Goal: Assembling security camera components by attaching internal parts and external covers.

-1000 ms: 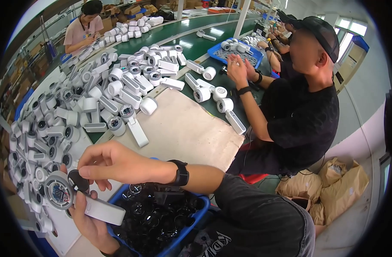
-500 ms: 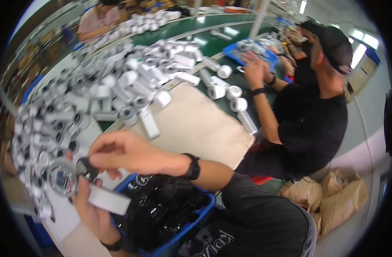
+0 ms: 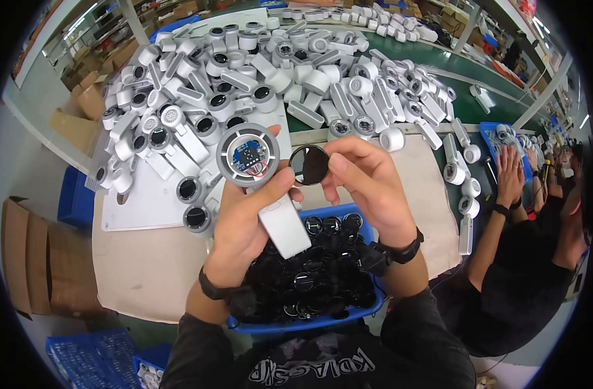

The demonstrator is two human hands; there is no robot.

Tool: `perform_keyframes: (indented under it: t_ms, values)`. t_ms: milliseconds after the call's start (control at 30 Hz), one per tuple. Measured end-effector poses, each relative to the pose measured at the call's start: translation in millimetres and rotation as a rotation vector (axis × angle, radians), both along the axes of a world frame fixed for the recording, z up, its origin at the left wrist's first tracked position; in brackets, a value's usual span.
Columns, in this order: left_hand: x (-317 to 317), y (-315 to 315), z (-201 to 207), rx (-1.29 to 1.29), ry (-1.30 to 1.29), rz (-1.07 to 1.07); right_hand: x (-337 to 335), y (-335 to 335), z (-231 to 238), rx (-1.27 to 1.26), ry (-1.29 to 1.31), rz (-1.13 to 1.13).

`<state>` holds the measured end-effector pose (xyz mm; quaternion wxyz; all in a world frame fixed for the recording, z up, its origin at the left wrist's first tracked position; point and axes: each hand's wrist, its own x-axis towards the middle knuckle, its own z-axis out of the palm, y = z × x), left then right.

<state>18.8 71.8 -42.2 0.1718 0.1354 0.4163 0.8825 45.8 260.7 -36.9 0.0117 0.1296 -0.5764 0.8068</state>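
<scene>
In my left hand [image 3: 238,223] is a white handheld fan [image 3: 284,227], its round grey-rimmed head upward and its handle slanting down to the right. The head is uncovered at the centre, where a blue circuit board [image 3: 248,157] and a thin red wire show. My right hand [image 3: 374,185] pinches a glossy black round cover [image 3: 309,165] by its right edge. The cover stands tilted just right of the fan head, close to my left thumb. Below both hands, a blue bin [image 3: 378,299] holds many similar black covers.
A large heap of white fans [image 3: 309,81] spreads over the far side of the table. Two capped fans [image 3: 196,218] lie left of my left hand. A co-worker's hands [image 3: 511,175] are at a blue tray [image 3: 487,133] on the right. Cardboard [image 3: 25,253] stands at the left.
The view has swung left and become sharper, so my hands and the bin now sit near the middle. The fan stays in my left hand; the cover in my right now shows its broad face.
</scene>
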Motion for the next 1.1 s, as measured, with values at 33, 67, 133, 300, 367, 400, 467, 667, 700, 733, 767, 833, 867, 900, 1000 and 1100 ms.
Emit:
perform_keyframes:
  t_ms: [33, 67, 133, 300, 367, 400, 467, 667, 700, 733, 767, 833, 867, 900, 1000, 1100]
  values:
    - [0.2, 0.0, 0.2, -0.019, 0.026, -0.004, 0.1, -0.5, -0.4, -0.016, -0.002, -0.018]
    - [-0.1, 1.4, 0.7, -0.015, 0.024, -0.006, 0.2, -0.3, -0.4, -0.032, -0.003, -0.036]
    - [-1.1, 2.7, 1.2, -0.030, 0.003, 0.013, 0.5, 0.6, 1.1, -0.008, 0.000, -0.030]
    - [-2.6, 1.5, 0.3, 0.037, -0.036, -0.002, 1.1, 0.8, 1.9, 0.023, 0.003, -0.026]
    - [-0.1, 2.8, 1.3, 0.042, -0.043, -0.006, 2.8, 1.9, 1.9, 0.035, 0.014, -0.032]
    - [1.1, 3.2, 2.3, 0.045, -0.044, -0.007, 4.0, 2.6, 2.6, 0.035, 0.013, -0.035]
    - [4.4, 3.6, 1.9, 0.049, -0.049, -0.014, 8.7, 4.5, 4.3, 0.058, 0.028, -0.018]
    - [8.3, 4.2, 3.1, -0.084, -0.062, 0.002, 56.1, 28.8, 15.9, 0.203, 0.076, -0.212]
    - [6.6, 2.5, 0.9, -0.059, -0.039, -0.015, 72.2, 41.5, 19.8, 0.247, 0.079, -0.243]
    - [2.1, 0.9, -5.7, -0.041, -0.016, -0.034, 90.5, 56.2, 20.6, 0.281, 0.076, -0.284]
    - [1.0, 0.0, -5.5, -0.016, -0.019, -0.048, 113.5, 71.0, 25.2, 0.309, 0.067, -0.326]
    - [-1.6, -4.7, -6.0, 0.069, -0.016, -0.113, 159.6, 95.4, 31.7, 0.397, 0.026, -0.397]
    - [-3.5, -8.9, -7.4, 0.105, -0.041, -0.132, 182.8, 104.8, 35.8, 0.433, -0.033, -0.416]
    - [-8.2, -13.9, -7.1, 0.107, 0.005, -0.171, 202.3, 113.4, 39.5, 0.450, -0.116, -0.433]
    - [-13.1, -14.5, -6.6, 0.176, -0.025, -0.233, 262.7, 132.1, 29.7, 0.548, -0.323, -0.444]
    - [-9.2, -10.3, -8.1, 0.168, -0.049, -0.264, 311.7, 138.3, -9.1, 0.386, -0.469, -0.271]
